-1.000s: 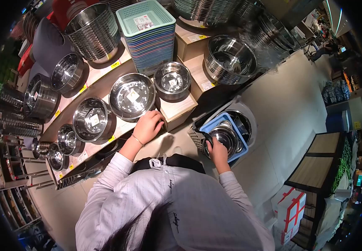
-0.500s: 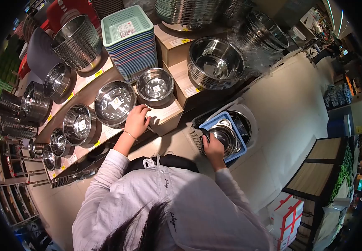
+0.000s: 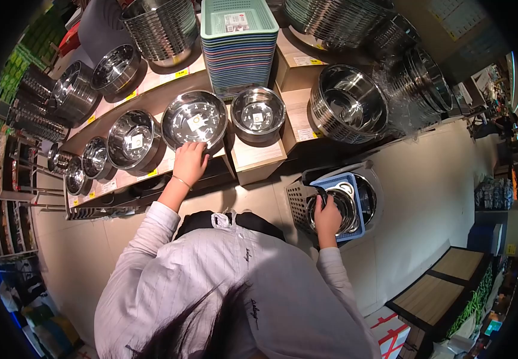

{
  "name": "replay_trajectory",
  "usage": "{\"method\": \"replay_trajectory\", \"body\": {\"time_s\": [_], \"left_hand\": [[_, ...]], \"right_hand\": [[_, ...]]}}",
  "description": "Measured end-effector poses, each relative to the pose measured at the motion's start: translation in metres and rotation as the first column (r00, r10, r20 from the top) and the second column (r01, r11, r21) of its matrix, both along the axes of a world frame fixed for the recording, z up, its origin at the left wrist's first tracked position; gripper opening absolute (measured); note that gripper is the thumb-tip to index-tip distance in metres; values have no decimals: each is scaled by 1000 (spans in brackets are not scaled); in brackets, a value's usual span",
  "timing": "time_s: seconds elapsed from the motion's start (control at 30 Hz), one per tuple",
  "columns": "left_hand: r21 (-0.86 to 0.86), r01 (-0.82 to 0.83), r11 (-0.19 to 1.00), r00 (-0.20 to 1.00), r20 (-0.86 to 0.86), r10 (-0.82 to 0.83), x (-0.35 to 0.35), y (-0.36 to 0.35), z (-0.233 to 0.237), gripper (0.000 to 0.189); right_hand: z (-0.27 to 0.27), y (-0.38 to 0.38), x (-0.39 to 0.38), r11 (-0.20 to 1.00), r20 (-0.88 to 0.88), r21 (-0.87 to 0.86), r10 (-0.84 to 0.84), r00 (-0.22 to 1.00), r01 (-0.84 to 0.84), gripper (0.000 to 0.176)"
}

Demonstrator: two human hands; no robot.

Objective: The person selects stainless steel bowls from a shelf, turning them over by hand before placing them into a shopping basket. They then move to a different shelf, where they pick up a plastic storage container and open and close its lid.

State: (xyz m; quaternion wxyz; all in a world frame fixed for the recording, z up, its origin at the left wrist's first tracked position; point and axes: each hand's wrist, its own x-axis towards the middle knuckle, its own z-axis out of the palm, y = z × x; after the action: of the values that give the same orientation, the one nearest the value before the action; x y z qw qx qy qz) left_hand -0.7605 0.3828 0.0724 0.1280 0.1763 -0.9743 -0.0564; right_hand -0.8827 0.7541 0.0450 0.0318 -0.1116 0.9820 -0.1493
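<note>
Pale shop floor [image 3: 426, 197] beside wooden display shelves [image 3: 259, 157].

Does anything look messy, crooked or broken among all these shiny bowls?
Nothing stands out. The round steel bowls sit upright in a row on the wooden shelf; the left hand touches the widest bowl, the right hand rests at the blue plastic basket.

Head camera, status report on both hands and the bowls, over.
Left hand open, on rim of large display bowl. Right hand down at stacked bowls in blue basket, grip unclear. Small bowl beside the large one, apart.
</note>
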Motion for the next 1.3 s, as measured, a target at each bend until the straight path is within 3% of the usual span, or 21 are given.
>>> {"method": "replay_trajectory", "body": {"time_s": [0.3, 0.6, 1.3], "left_hand": [[-34, 13, 999, 999, 48, -11, 21, -27, -2, 21], [81, -42, 996, 999, -28, 44, 19, -29, -16, 20], [98, -105, 990, 989, -91, 114, 21, -20, -22, 19]], "right_hand": [[-4, -1, -1, 998, -36, 54, 11, 999, -9, 43], [1, -6, 4, 999, -57, 54, 5, 998, -2, 41], [-6, -5, 6, 996, -119, 85, 10, 993, 0, 38]]}}
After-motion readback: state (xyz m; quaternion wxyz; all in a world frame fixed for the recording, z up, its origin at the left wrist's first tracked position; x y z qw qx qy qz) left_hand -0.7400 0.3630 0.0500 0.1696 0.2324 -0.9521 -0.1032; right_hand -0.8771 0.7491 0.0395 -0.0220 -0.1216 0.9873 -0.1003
